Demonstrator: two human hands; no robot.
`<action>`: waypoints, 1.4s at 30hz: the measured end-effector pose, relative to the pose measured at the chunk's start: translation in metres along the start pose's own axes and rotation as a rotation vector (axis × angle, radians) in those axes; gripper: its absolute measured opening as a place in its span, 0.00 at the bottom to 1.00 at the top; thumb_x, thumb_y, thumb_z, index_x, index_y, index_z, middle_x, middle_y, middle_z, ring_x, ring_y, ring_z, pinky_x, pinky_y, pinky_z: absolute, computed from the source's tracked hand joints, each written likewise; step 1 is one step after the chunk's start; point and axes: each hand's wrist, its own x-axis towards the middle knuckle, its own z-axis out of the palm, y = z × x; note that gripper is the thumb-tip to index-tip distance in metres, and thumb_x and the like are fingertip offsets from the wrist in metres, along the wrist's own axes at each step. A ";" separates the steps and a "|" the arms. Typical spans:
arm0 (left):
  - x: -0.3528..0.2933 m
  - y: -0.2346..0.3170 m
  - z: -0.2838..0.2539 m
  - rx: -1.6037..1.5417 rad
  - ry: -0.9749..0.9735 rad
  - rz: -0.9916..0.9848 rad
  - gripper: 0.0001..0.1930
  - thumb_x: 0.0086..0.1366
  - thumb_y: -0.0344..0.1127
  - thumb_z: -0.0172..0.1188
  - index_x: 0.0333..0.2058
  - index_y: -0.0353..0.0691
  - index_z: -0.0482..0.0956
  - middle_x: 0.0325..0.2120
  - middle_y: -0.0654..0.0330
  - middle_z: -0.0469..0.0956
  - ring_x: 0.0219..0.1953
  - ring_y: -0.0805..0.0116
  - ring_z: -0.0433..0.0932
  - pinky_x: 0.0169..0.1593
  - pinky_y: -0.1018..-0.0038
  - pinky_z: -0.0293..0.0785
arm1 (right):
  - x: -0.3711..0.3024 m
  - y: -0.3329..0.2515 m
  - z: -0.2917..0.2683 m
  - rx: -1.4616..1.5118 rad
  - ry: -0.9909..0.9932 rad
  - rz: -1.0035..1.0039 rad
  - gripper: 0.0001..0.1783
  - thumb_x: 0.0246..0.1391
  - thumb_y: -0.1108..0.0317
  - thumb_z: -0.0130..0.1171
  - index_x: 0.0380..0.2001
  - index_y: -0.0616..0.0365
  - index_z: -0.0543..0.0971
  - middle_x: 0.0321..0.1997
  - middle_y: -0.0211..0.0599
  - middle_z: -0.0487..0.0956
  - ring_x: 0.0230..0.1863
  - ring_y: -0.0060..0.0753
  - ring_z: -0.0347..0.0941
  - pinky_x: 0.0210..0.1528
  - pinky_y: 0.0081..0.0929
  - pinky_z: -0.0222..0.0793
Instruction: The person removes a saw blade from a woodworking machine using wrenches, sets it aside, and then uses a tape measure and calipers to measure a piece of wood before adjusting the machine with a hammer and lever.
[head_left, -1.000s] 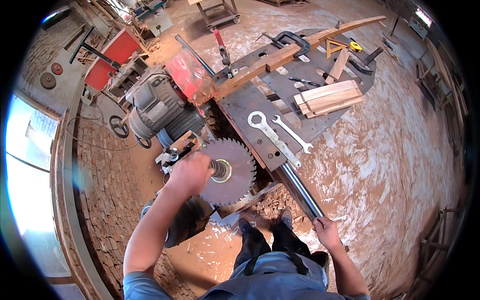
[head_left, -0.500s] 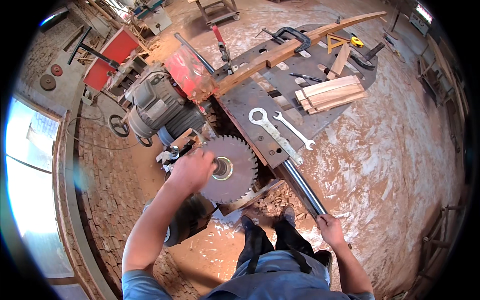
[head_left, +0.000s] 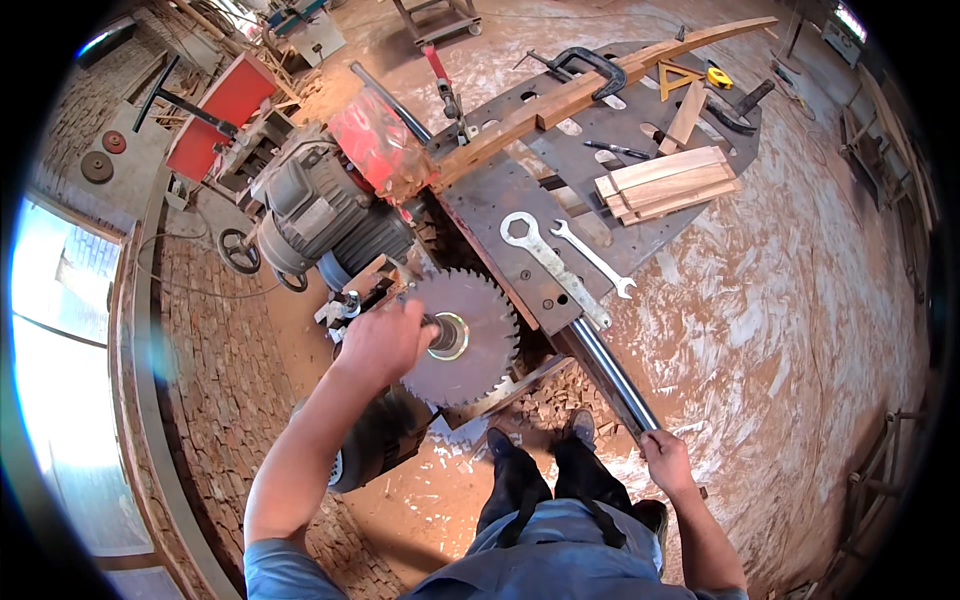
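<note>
While my left hand [head_left: 385, 342] closes around the spindle [head_left: 443, 333], my right hand [head_left: 667, 461] grips the steel bar [head_left: 613, 373], near right.
The saw blade [head_left: 478, 362] sits on that spindle, left of the tabletop [head_left: 492, 193] where both wrenches [head_left: 552, 268] lie; I judge the work partway, remaining tightening unclear.

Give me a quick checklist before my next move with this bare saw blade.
1. Left hand clear of the blade: not ok; the left hand is at the hub of the saw blade.
2. Right hand clear of it: ok, at the near end of the steel bar.
3. Teeth covered: not ok, exposed.
4. Wrenches off the blade: ok; the large wrench and small wrench lie on the metal table.
5. Motor power off: cannot tell.
</note>
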 end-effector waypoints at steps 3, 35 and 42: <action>-0.012 0.001 -0.009 -0.066 0.195 0.188 0.20 0.62 0.47 0.59 0.46 0.39 0.71 0.39 0.48 0.75 0.38 0.43 0.78 0.43 0.53 0.75 | -0.001 -0.002 0.000 0.020 0.002 0.022 0.10 0.56 0.68 0.56 0.34 0.64 0.81 0.25 0.47 0.80 0.28 0.42 0.79 0.35 0.34 0.73; -0.008 -0.002 0.001 -0.047 0.324 0.350 0.19 0.62 0.47 0.60 0.47 0.43 0.75 0.39 0.47 0.78 0.39 0.44 0.79 0.44 0.55 0.76 | -0.002 0.009 -0.005 -0.034 -0.015 0.035 0.11 0.56 0.65 0.58 0.36 0.62 0.82 0.30 0.50 0.81 0.32 0.48 0.79 0.38 0.35 0.74; -0.006 -0.015 -0.007 -0.358 0.305 -0.351 0.20 0.66 0.52 0.51 0.41 0.41 0.80 0.30 0.40 0.81 0.38 0.41 0.80 0.44 0.51 0.74 | -0.002 -0.008 -0.007 -0.055 -0.020 0.022 0.10 0.57 0.68 0.56 0.35 0.64 0.81 0.27 0.48 0.80 0.30 0.40 0.80 0.36 0.32 0.73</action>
